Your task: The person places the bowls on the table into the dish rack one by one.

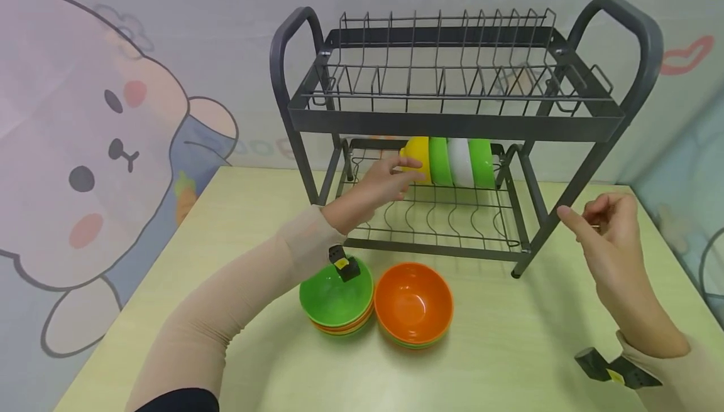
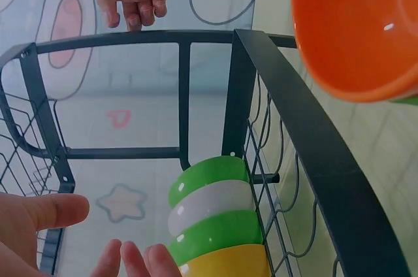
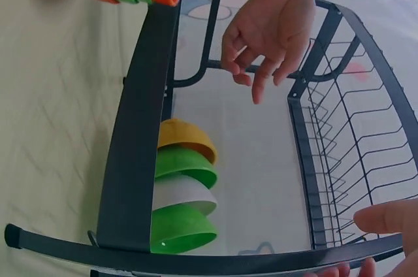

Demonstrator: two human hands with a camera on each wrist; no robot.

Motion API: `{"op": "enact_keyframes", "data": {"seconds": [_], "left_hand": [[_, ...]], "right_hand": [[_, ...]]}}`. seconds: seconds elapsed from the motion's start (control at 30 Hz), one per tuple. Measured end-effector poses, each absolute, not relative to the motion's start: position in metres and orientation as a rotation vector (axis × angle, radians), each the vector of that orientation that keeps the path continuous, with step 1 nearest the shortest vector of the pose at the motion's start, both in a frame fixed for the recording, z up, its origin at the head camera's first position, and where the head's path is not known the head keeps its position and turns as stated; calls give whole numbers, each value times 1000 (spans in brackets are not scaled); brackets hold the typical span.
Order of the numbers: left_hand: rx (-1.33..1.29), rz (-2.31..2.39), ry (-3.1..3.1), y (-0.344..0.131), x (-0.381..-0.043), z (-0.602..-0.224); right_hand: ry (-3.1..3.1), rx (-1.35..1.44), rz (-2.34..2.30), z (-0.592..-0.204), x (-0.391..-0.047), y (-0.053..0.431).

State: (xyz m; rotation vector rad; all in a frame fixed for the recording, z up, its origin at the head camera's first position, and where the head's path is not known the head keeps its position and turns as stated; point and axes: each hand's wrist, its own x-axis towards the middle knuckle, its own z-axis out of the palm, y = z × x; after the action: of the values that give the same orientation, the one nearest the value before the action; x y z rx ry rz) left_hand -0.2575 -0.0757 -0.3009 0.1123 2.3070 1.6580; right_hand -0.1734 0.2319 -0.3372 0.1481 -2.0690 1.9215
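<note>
Near the yellow bowl (image 1: 417, 147), left fingers (image 1: 407, 162) loosely outstretched, right fingers (image 1: 608, 201) relaxed.

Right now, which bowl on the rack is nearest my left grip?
The yellow bowl, leftmost on the lower shelf in the head view; the white bowl and two green bowls sit farther right.

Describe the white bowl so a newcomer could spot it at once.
Look at the dark two-tier rack. On its lower tier, four bowls stand on edge in a row. The white bowl is third from the left in the head view, the only white one, between two green bowls.
</note>
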Motion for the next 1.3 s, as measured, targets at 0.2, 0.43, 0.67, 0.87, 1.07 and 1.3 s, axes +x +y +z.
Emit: {"op": "enact_keyframes", "data": {"seconds": [0.2,0.43,0.67,0.87,1.07,1.3], "left_hand": [[185,1580,2281,-81,-239,-295],[267,1512,2274,-84,-220,-291],[325,1455,2290,-92,-200,-289],[322,1447,2294,-102,-188,-293],[342,1474,2254,-109,-181,-296],[334,1479,2243,-114,-177,-300]], "right_hand": [[-2183,376,1938,-343,-159,225],[-2481,523,1743,-352,-150,205],[-2620,664,1709,-363,-149,187],[-2720,681,1666,-372,-151,171],[-2775,671,1621,-377,-154,157],[-2822,748,1572,-384,-159,142]]}}
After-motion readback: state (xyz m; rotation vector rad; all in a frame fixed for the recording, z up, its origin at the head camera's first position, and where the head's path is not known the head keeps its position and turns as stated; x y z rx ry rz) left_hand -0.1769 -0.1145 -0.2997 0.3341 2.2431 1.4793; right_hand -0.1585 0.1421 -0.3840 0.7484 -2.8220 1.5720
